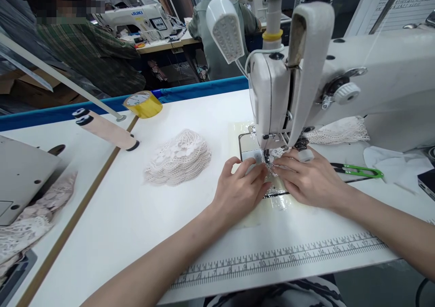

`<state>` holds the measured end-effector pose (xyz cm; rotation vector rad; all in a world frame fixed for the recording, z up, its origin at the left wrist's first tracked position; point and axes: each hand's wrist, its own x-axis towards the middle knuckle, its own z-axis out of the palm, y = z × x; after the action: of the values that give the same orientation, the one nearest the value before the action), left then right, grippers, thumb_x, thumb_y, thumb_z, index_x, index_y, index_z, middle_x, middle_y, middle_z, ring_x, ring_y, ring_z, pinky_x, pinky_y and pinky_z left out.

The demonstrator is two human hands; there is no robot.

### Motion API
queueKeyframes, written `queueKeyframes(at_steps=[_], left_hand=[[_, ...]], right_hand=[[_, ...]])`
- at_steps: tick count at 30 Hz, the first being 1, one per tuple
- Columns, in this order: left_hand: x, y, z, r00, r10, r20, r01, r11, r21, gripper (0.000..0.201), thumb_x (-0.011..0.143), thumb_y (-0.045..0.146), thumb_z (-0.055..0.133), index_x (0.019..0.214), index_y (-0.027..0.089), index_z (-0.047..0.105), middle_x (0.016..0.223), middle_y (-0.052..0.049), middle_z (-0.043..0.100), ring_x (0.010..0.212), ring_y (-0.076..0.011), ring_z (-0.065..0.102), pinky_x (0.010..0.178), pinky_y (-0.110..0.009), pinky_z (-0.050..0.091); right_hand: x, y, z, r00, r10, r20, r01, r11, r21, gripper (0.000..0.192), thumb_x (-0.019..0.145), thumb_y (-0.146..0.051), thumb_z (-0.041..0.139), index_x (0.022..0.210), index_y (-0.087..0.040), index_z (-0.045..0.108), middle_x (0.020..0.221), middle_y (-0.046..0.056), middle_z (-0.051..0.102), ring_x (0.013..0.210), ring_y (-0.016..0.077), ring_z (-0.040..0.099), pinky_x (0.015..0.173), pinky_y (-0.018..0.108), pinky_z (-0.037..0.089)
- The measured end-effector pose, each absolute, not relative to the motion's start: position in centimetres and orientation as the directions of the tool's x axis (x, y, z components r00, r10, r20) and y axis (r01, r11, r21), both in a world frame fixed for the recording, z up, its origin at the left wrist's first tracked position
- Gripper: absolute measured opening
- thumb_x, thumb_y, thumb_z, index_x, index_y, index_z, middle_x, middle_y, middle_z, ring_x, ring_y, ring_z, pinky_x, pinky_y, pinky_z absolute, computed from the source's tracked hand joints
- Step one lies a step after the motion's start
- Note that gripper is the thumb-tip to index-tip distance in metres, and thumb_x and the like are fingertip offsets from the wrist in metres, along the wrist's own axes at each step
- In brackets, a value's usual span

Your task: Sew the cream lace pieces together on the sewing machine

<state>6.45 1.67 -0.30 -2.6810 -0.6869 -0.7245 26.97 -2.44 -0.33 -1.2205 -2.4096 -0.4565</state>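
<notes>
Lace stack (178,157) lies well left of the sewing machine (282,94) | my left hand (239,189), fingers together, presses flat on the lace piece (272,166) under the machine's needle | my right hand (307,178) pins the same piece, fingers extended | green snips (360,170) lie right of the needle.

Yellow tape roll (143,104), green snips (358,170) (lying flat), lace stack (178,157).

White sewing table (142,216) — lace stack (178,162) at its centre, yellow tape roll (143,104) at eleven o'clock, green snips (358,170) at three.
</notes>
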Motion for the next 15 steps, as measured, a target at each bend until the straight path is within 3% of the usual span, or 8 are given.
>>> queueKeyframes(at_steps=[15], left_hand=[[6.6,2.38,-0.36,0.747,0.4,0.53,0.532,-0.839,-0.116,0.016,0.092,0.026,0.053,0.097,0.02,0.068,0.103,0.001,0.072,0.101,-0.0189,0.059,0.088,-0.039,0.035]], right_hand=[[27.01,-2.31,-0.34,-0.531,0.707,0.467,0.833,0.536,0.137,0.027,0.086,-0.014,0.05,0.104,-0.015,0.07,0.108,0.004,0.07,0.09,0.0217,0.063,0.086,0.04,0.042]])
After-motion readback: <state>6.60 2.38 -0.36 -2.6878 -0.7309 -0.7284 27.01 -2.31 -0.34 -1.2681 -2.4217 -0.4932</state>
